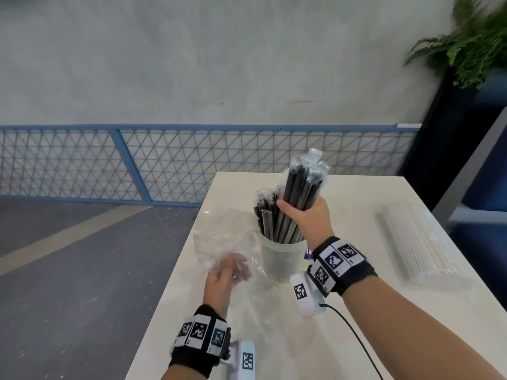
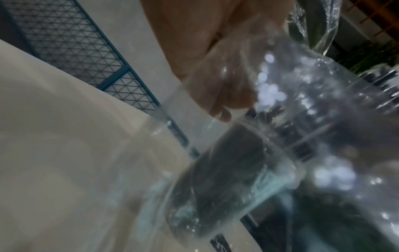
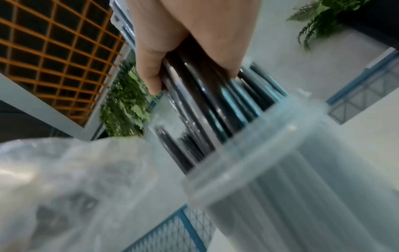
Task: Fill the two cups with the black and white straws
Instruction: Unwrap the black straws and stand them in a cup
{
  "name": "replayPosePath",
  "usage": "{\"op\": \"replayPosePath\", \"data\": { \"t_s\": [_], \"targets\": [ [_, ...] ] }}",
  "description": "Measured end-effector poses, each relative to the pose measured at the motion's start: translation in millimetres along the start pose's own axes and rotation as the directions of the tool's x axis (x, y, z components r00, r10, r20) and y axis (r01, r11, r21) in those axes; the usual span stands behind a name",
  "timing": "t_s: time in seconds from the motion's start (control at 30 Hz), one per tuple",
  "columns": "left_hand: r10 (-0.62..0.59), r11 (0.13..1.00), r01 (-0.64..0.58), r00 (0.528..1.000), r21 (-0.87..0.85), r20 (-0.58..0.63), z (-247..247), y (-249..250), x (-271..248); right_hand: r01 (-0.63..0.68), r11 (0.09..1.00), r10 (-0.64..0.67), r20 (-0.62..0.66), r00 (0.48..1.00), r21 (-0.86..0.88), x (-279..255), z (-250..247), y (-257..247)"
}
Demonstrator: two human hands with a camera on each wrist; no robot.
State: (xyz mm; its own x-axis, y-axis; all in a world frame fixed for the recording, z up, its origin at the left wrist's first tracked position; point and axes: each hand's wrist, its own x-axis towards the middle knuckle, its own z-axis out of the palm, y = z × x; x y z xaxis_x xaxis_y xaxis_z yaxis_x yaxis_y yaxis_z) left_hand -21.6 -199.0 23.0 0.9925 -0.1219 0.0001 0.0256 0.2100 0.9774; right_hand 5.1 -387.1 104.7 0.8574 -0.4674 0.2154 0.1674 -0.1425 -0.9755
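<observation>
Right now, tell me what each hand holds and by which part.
The right hand grips the bundle of black straws round its middle, lower ends in the cup. The left hand holds the empty clear plastic wrapper by its lower edge.

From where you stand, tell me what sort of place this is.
Probably an indoor cafe or office lounge: a white table, a blue mesh railing along a plain wall, and a potted fern on a dark stand.

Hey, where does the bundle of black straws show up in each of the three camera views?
Head: black straws centre right, gripped by the right hand, lower ends in the cup.
Left wrist: blurred dark straws at right edge, behind the plastic bag.
Right wrist: centre, below the hand.
Shared landmark: the cup.
</observation>
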Motion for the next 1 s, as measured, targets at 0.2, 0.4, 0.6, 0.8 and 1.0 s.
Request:
{"op": "replayPosePath", "data": {
  "t_s": [0.2,0.4,0.6,0.8,1.0],
  "targets": [
    [0.002,1.000,-0.002,1.000,-0.014,0.014,3,-1,-1,-0.092,0.969,0.121,0.117,0.986,-0.228,-4,5,26],
    [-0.001,1.000,0.001,1.000,-0.004,-0.023,0,-5,-3,-0.058,0.940,0.090,0.080,0.993,-0.337,-12,2,24],
    [-0.110,0.993,0.106,0.991,-0.055,-0.082,-9,-12,-10,0.286,0.922,-0.301,-0.016,0.954,-0.261,-63,-28,36],
    [-0.217,0.968,0.201,0.971,-0.150,-0.100,4,-19,-18,-0.185,0.922,0.261,0.191,0.946,-0.340,-95,-56,74],
    [-0.305,0.952,0.303,0.936,-0.036,-0.174,9,-31,-25,-0.586,0.810,0.564,0.282,0.776,-0.009,-108,-69,94]
  ]
}}
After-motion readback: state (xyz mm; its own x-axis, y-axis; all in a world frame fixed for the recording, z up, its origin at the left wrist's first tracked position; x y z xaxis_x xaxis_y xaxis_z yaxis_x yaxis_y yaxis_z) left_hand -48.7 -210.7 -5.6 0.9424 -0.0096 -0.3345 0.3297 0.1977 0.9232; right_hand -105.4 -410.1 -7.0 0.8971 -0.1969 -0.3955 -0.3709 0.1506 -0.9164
